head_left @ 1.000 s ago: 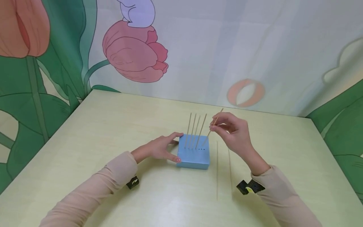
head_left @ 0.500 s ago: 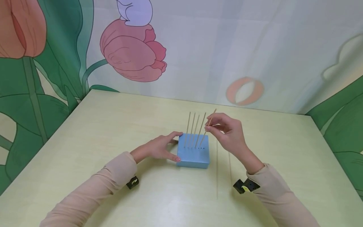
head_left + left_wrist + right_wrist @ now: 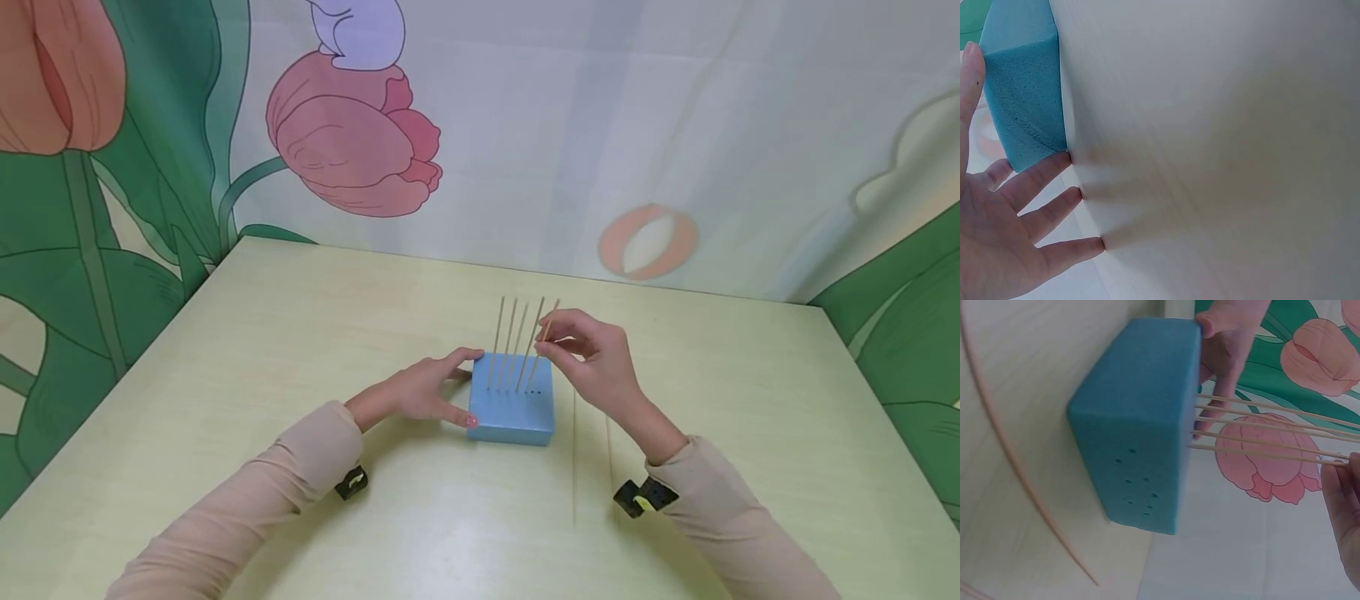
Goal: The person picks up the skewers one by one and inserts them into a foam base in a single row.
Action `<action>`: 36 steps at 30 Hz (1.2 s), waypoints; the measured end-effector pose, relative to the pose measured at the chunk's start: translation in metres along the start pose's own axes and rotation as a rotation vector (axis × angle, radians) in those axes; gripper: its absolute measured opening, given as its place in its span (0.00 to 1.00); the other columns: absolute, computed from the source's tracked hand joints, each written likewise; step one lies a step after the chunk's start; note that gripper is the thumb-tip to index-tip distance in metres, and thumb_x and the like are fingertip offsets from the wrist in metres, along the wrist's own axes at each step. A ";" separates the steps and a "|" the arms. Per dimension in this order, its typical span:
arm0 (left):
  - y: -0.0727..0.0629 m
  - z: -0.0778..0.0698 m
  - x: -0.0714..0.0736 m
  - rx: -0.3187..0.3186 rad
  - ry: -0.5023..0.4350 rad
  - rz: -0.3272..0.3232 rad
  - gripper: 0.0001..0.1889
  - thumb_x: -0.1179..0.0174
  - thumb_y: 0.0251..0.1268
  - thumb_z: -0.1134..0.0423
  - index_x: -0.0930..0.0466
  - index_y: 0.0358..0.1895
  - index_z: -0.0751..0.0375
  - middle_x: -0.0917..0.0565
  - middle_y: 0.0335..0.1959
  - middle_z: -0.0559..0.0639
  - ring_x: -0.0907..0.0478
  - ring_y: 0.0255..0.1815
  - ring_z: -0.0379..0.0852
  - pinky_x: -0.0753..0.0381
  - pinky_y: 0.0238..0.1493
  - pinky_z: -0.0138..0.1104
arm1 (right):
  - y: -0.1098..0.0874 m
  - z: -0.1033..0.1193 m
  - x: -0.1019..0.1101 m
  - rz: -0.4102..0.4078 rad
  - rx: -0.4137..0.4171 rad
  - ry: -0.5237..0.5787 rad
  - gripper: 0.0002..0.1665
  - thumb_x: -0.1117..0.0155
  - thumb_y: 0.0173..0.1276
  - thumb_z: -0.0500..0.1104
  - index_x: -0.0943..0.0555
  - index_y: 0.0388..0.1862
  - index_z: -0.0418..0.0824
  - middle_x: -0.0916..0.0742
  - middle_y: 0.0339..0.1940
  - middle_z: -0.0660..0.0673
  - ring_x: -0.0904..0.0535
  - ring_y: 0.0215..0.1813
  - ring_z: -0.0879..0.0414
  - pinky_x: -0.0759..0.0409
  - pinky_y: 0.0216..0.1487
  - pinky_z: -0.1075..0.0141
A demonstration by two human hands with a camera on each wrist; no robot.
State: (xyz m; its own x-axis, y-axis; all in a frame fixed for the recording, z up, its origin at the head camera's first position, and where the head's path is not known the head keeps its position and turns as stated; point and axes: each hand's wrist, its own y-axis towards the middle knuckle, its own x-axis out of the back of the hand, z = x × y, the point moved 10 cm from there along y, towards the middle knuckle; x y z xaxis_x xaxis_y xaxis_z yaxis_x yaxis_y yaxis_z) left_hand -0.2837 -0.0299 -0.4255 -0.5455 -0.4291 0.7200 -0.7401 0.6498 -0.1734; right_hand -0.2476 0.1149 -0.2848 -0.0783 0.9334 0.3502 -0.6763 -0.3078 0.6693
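Block (image 3: pixel 508 417), blue and holed, sits on the pale table (image 3: pixel 337 308) just below the middle of the head view, serving as a stand for four thin sticks (image 3: pixel 497 333) that lean slightly toward one o'clock. The left hand (image 3: pixel 420 388), at the block's nine o'clock side, is spread rather than clenched: the thumb touches the near corner at about seven and the forefinger the far corner at about eleven, presumably so that the base cannot slide. The right hand (image 3: pixel 588 354), at two o'clock, pinches the upper part of a fifth stick (image 3: pixel 534 367), probably to leave the holes (image 3: pixel 536 392) visible below. That stick's lower end is at the row; how deep it sits cannot be told. Two loose sticks (image 3: pixel 575 467) lie at about four o'clock, handy for the right hand.
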 end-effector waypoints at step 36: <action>-0.001 -0.001 0.000 -0.007 -0.011 -0.005 0.49 0.31 0.45 0.47 0.52 0.70 0.50 0.30 0.61 0.58 0.40 0.66 0.54 0.44 0.62 0.50 | -0.063 -0.075 0.048 0.198 -0.411 -0.319 0.20 0.31 0.53 0.34 0.22 0.46 0.34 0.20 0.28 0.47 0.25 0.31 0.58 0.23 0.34 0.69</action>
State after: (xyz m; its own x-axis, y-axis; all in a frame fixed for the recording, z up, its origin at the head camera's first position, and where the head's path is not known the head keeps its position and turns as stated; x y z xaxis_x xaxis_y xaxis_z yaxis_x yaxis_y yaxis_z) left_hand -0.2823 -0.0295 -0.4246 -0.5463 -0.4389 0.7134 -0.7397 0.6524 -0.1651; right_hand -0.2635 0.1929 -0.3597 -0.0502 0.7434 0.6670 -0.9065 -0.3143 0.2820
